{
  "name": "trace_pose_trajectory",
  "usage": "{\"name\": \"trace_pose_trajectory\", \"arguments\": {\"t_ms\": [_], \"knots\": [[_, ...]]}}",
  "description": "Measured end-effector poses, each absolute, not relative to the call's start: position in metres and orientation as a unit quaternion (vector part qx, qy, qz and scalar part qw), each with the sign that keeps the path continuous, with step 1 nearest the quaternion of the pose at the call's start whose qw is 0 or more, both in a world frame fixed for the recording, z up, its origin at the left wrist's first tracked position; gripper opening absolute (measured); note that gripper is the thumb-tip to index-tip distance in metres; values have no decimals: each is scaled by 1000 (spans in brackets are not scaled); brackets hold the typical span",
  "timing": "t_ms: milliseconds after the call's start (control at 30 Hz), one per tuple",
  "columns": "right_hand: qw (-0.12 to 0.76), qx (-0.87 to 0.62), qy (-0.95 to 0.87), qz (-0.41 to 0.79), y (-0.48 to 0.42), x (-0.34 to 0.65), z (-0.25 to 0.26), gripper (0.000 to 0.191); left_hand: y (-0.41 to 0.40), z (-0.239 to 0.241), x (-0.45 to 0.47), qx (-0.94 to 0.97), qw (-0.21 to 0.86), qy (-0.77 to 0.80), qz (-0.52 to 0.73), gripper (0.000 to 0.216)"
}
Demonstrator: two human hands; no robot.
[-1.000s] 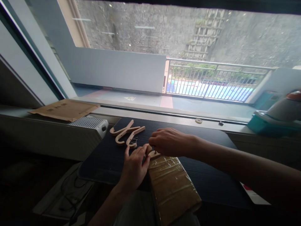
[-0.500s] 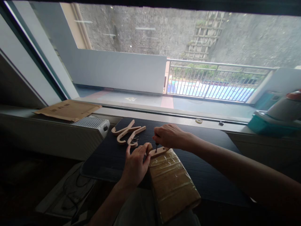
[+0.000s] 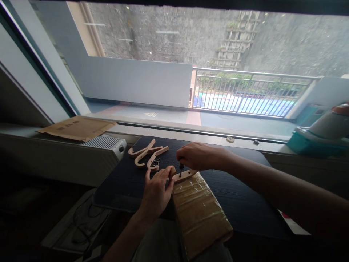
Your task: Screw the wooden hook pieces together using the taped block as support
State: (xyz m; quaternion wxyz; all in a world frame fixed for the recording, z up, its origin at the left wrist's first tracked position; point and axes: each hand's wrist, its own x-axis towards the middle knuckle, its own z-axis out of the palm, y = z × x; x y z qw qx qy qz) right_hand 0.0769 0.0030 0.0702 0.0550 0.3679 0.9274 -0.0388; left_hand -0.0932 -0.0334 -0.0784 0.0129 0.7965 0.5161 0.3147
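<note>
My left hand (image 3: 157,187) is closed on the left end of a wooden hook (image 3: 185,175), pressing it against the top edge of a tape-wrapped cardboard block (image 3: 203,214). My right hand (image 3: 197,155) grips a small screwdriver (image 3: 181,168) from above, its handle mostly hidden in the fingers. The shaft stands nearly upright, with its tip at a hole in the hook. A second dark hole shows farther right on the hook. Left of my hands, several curved wooden hooks (image 3: 149,153) lie on the table with a few small screws (image 3: 156,162) beside them.
The dark table (image 3: 120,185) stands against the window sill. A brown envelope (image 3: 79,128) rests on a white heater (image 3: 105,143) at left. A roll of tape (image 3: 230,139) and a small dark object (image 3: 256,142) sit on the sill. A teal container (image 3: 305,143) is at right.
My right wrist and forearm have turned and shifted slightly upward and left around the screwdriver. My left hand and the hook stay in place. The view has shifted a little.
</note>
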Motion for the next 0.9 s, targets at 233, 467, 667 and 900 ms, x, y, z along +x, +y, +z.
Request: {"name": "trace_pose_trajectory", "arguments": {"t_ms": [233,467,667,900], "knots": [[0,458,889,-20,7,73,52,28,-33,-78,-93,795,19,520,312,31],[55,440,895,43,-6,73,65,29,-35,-78,-93,794,10,518,317,30],[66,325,943,15,-11,78,74,15,-34,-82,-95,798,2,515,313,32],[43,366,930,-13,2,79,66,19,-31,-83,-93,796,8,516,316,32]]}}
